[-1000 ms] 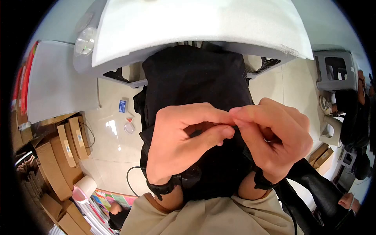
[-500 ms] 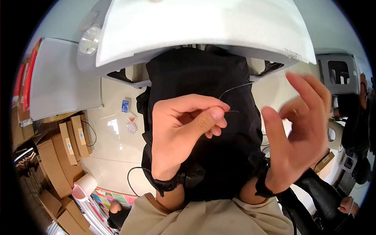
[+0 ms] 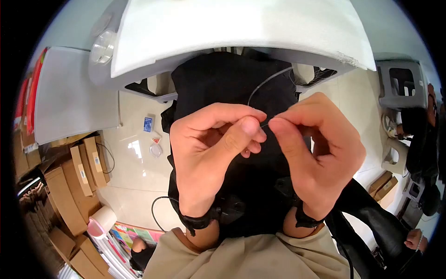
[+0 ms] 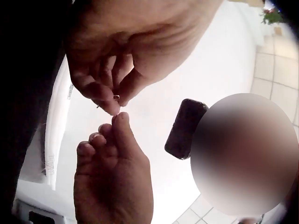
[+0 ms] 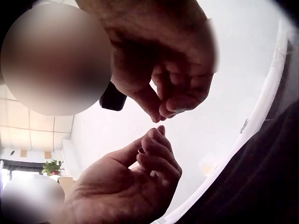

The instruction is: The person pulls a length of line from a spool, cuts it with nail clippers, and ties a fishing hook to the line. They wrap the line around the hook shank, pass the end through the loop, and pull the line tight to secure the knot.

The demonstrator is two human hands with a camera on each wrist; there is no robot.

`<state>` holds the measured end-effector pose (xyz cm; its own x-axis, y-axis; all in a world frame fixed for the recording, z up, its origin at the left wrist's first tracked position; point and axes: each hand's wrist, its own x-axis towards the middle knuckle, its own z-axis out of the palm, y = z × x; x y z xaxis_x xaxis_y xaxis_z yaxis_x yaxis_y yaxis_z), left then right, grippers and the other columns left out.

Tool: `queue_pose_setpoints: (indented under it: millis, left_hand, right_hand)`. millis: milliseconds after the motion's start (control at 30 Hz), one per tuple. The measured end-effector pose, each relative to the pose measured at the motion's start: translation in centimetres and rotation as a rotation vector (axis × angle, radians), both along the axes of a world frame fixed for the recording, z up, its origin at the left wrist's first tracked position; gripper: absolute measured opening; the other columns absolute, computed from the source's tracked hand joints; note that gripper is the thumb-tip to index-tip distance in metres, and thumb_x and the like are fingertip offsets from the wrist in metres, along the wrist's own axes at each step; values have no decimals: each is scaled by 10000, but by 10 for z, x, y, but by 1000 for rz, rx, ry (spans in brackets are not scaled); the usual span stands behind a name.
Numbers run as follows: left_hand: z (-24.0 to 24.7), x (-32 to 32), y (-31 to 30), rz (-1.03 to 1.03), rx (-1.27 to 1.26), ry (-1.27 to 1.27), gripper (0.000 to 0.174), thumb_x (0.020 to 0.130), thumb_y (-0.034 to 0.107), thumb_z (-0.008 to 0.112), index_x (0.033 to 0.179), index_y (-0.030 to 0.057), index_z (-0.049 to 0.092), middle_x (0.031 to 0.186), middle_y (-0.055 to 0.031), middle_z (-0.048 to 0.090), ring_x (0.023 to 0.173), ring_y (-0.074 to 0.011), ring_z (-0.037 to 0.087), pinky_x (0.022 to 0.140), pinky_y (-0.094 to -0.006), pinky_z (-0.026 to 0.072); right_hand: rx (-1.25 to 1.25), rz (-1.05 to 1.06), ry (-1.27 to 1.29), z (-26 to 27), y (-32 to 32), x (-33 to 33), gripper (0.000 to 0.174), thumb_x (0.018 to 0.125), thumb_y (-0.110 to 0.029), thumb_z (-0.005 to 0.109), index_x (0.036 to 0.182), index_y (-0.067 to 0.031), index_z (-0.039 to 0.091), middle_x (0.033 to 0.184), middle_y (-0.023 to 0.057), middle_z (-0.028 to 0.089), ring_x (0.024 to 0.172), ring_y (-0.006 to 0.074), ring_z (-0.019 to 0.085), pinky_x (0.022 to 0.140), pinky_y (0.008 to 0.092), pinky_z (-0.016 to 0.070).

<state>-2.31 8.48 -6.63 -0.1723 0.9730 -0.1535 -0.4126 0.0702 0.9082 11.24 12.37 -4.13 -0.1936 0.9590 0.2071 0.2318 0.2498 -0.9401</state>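
A thin dark cord (image 3: 261, 85) arcs up from the fingertips of my left hand (image 3: 202, 149), in front of the black cloth on my lap (image 3: 223, 81). Thumb and index finger of that hand pinch it, the other fingers curled loosely behind. Just to the right, my right hand (image 3: 325, 153) has thumb and index finger together at the cord's short end, a small gap from the left fingertips. In the left wrist view a tiny loop shows at the fingertips of the left hand (image 4: 140, 51), with the right hand (image 4: 114, 182) facing it.
A white-covered table (image 3: 241, 23) stands ahead, with a clear plastic container (image 3: 103, 46) at its left. Cardboard boxes (image 3: 65, 200) fill the lower left. On the floor lies a small blue packet (image 3: 147, 124). Grey stools (image 3: 400, 83) and another person's legs (image 3: 371, 214) are at the right.
Half a second ago my right hand was spread and away to the right; it has come back to the cord's short end. My left hand keeps its pinch, shifted slightly up and left.
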Motion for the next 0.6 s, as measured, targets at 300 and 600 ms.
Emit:
queue_pose_setpoints:
  millis: [300,600]
  left_hand:
    - [4,9,-2,152,97,-97,161,849,51,610,955,-68,626,789,-137,661,674,-147,621,595,-230,484]
    - [2,10,-3,183,152,-180,169,827,-6,618,981,-77,609,814,-168,663,706,-179,644,616,-259,524]
  right_hand:
    - [160,132,-10,4,0,3,146,649,118,662,758,38,606,662,97,567,568,134,490,505,221,327]
    - [233,102,21,0,0,0,161,630,117,673,763,47,618,641,99,567,550,137,496,500,223,339]
